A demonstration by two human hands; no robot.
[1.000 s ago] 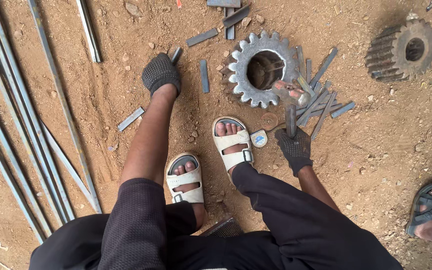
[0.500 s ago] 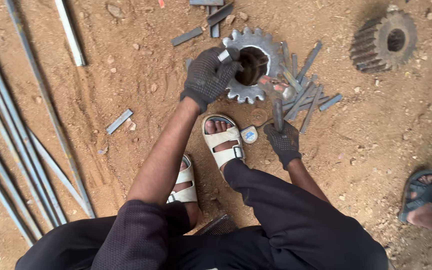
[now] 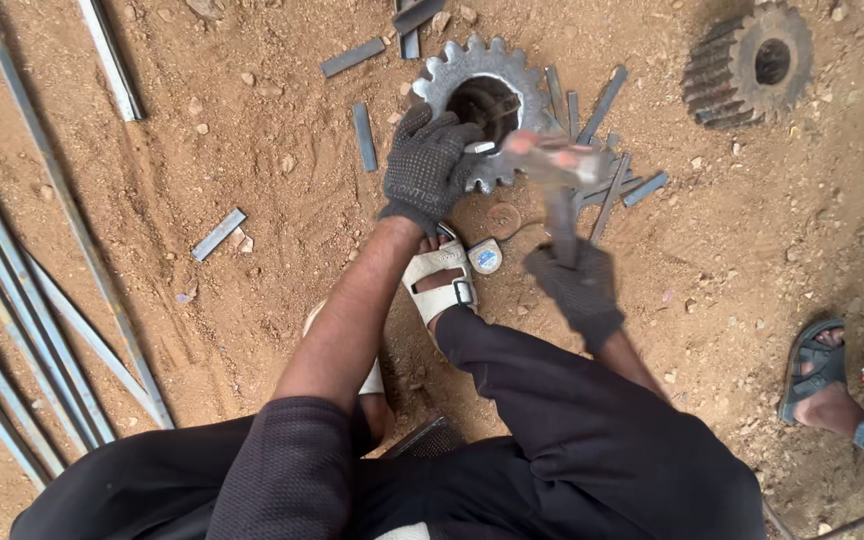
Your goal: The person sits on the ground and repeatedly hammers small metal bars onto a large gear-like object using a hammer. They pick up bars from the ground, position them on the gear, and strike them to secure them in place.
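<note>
The bare reddish-brown dirt floor [image 3: 752, 250] carries everything here. Far out to the left of the left hand, a bundle of long grey steel rods [image 3: 12, 300] runs diagonally across the ground. Directly under and just beyond the left hand lies the large flat grey steel gear ring with a round centre hole [image 3: 487, 75]; well off to the right of the right hand sits a second, thicker dark toothed gear with a bore through it [image 3: 752, 60].

The left hand [image 3: 430, 165], in a dark knitted glove, has shifted within the last second from the open dirt on the left up onto the gear ring, where it now presses down on the rim by the hole, fingers curled over something small and pale that I cannot identify. The right hand [image 3: 577, 285], also gloved, stays closed around the handle of a hammer [image 3: 552, 165], which has risen from low beside the sandal and is now blurred just above the ring, right beside the left hand. I judge that a blow on the ring is in progress, with the left hand steadying.

Short flat grey steel strips [image 3: 607, 150] lie scattered just beyond the right hand. A small round tape measure [image 3: 485, 257] sits between both hands, touching the white sandal [image 3: 442, 275].

No container shows; the ring's hole looks empty.
</note>
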